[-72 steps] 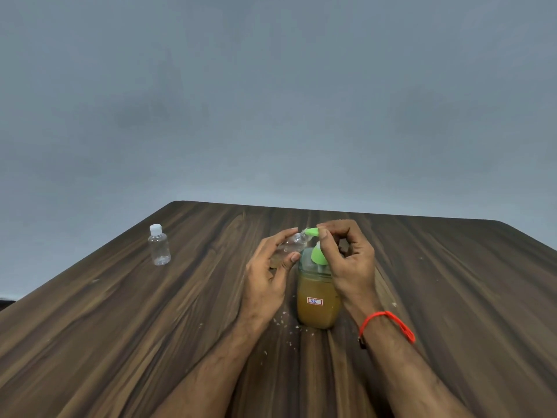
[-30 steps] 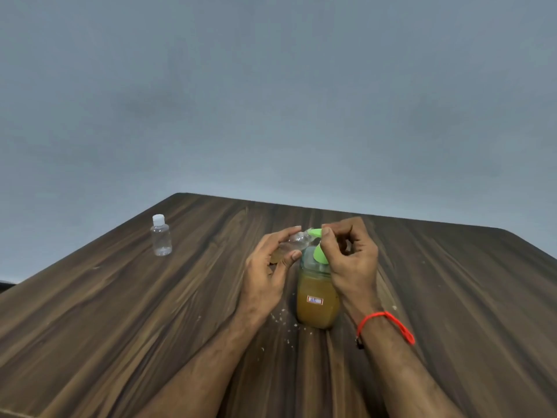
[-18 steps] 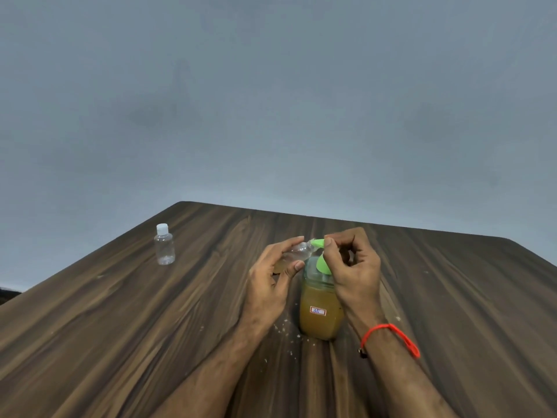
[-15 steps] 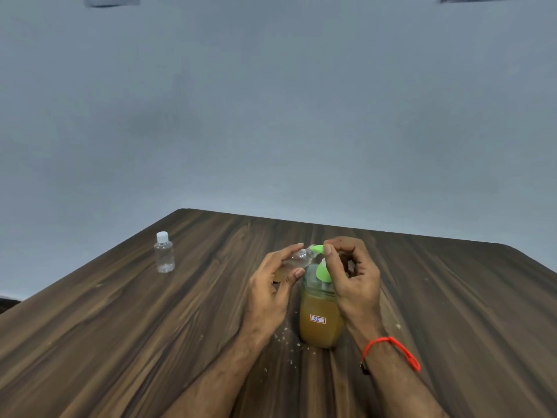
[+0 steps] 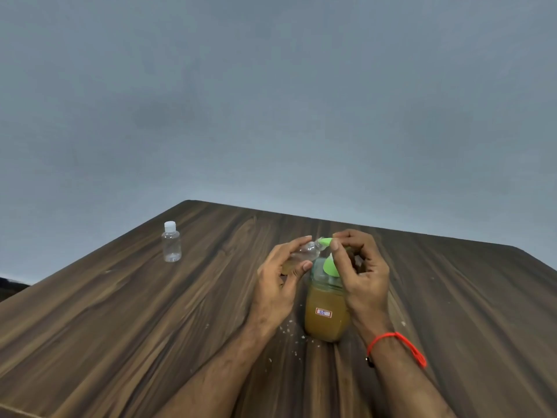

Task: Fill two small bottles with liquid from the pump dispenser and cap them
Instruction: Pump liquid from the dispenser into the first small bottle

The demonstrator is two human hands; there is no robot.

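Amber liquid fills most of the pump dispenser [image 5: 327, 312], which stands upright on the dark wooden table [image 5: 120, 312] just in front of you, a small red-and-white label on its near side. Your left hand [image 5: 278, 285] is curled around a small clear bottle [image 5: 303, 256], thumb and fingers pinching its body; you hold it tilted, its open mouth up against the tip of the green nozzle [image 5: 325, 242], and a little amber liquid sits at its low end. Your right hand [image 5: 360, 277] is bunched over the green pump head [image 5: 331, 265], fingers pressed together on top of it; whether it also hides anything in the palm you cannot tell. An orange cord [image 5: 401, 346] circles your right wrist. Well apart, far to the left near the table's edge, the second small bottle [image 5: 171, 246] stands upright with its white cap on and looks empty. Pale crumbs [image 5: 289, 333] lie scattered on the wood near the dispenser's base.
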